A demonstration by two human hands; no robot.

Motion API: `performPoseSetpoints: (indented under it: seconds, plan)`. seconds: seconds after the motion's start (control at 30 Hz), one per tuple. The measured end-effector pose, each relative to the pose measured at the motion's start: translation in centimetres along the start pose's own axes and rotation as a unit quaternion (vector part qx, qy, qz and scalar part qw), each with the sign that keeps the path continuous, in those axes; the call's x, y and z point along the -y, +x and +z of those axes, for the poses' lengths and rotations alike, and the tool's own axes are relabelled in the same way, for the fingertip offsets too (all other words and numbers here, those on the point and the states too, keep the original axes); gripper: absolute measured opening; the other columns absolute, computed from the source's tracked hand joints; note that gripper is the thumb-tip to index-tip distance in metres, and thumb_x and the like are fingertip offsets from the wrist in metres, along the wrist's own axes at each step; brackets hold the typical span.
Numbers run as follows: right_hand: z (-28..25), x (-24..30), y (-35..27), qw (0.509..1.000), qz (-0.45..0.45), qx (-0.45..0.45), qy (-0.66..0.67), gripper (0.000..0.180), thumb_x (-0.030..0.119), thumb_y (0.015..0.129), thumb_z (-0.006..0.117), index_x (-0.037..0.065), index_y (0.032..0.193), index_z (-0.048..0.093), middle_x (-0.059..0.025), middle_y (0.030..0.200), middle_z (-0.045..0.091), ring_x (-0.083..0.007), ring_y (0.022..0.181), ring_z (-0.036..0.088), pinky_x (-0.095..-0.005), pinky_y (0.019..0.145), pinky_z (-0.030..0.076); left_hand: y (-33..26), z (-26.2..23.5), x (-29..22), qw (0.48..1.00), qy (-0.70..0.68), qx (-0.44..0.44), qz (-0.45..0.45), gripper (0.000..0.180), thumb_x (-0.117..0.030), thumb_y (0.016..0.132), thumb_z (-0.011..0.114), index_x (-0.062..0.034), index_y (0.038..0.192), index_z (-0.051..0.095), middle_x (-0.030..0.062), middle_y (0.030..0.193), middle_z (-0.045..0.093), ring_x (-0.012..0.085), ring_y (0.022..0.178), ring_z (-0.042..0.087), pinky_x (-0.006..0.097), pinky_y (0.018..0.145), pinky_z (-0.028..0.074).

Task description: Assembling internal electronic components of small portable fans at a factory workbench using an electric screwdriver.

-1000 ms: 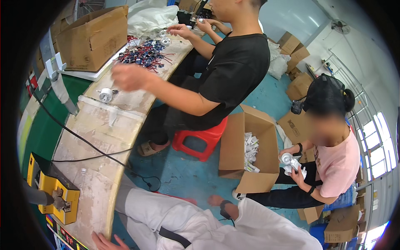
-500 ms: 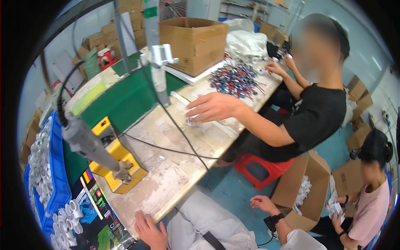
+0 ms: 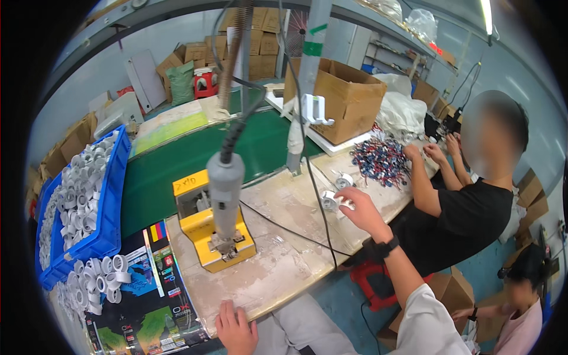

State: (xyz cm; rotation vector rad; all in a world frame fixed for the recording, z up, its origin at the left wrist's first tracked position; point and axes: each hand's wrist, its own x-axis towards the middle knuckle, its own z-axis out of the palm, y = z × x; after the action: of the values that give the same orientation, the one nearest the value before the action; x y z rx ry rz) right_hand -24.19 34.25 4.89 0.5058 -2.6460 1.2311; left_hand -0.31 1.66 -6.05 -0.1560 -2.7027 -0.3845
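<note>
My left hand (image 3: 235, 328) lies at the table's near edge, fingers stretched out and empty. On the right, my right hand (image 3: 362, 210), with a black band on its wrist, reaches over the table. Its fingers are apart beside a small round white part (image 3: 329, 200), and a bit of white shows below its fingertips. Whether it touches these cannot be made out. Another round white part (image 3: 343, 180) lies just beyond. Left of centre, a grey corded tool (image 3: 226, 189) stands upright with its tip in a yellow fixture (image 3: 207, 239).
A blue crate (image 3: 112, 204) of white rings stands at left, with loose rings (image 3: 97, 284) before it. A cable crosses the table (image 3: 284, 260). A seated co-worker (image 3: 467, 201) is at right, near a pile of small wired parts (image 3: 378, 161) and a cardboard box (image 3: 349, 100).
My right hand has risen from beside the table to the white parts. The co-worker's arm has drawn back from that spot, where two white parts now show. The view has shifted.
</note>
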Motion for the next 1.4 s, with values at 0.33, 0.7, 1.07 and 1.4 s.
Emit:
performPoseSetpoints:
  seconds: [0.33,0.7,1.07,1.4]
  plan:
    - [1.4,-0.9,3.4,0.947,-0.186,-0.199,-0.167,0.007,0.005,0.078,0.062,0.001,0.081,0.067,-0.0109,0.082,0.063,-0.0268,0.074,0.059,-0.0342,0.068,0.046,0.1,-1.8,-0.5,0.999,-0.004,0.039,-0.016,0.049,-0.024,0.071,0.068,-0.0015,0.111,0.052,0.0219,0.127,0.046,0.0379,0.122,0.04,0.049,0.098,0.032]
    - [1.3,13.9,-6.0,0.973,-0.049,0.053,0.217,0.017,0.004,0.084,0.05,-0.005,0.078,0.063,-0.0064,0.061,0.059,-0.0104,0.057,0.054,-0.0235,0.053,0.042,5.8,-7.0,-6.5,0.719,-0.671,0.037,-0.176,0.063,-0.018,0.071,0.07,-0.0011,0.123,0.039,0.0205,0.128,0.044,0.0325,0.115,0.05,0.04,0.087,0.044]
    - [3.6,19.0,-10.6,0.844,-0.23,0.469,0.124,0.018,0.002,0.073,0.065,0.003,0.091,0.069,-0.0092,0.074,0.062,-0.0245,0.062,0.059,-0.0332,0.057,0.049,4.2,-7.8,-2.6,0.67,-0.716,0.081,-0.178,0.063,-0.004,0.067,0.077,-0.0043,0.122,0.046,0.0069,0.114,0.053,0.0165,0.108,0.051,0.029,0.094,0.04]
    - [7.7,20.8,-8.2,0.867,-0.338,0.357,0.08,0.029,0.009,0.065,0.071,0.007,0.093,0.065,-0.0091,0.111,0.054,-0.0257,0.087,0.054,-0.0313,0.073,0.046,2.3,-9.0,-2.2,0.691,-0.682,0.184,-0.15,0.077,-0.008,0.067,0.079,0.0001,0.13,0.035,0.0108,0.126,0.046,0.0189,0.116,0.046,0.033,0.099,0.036]
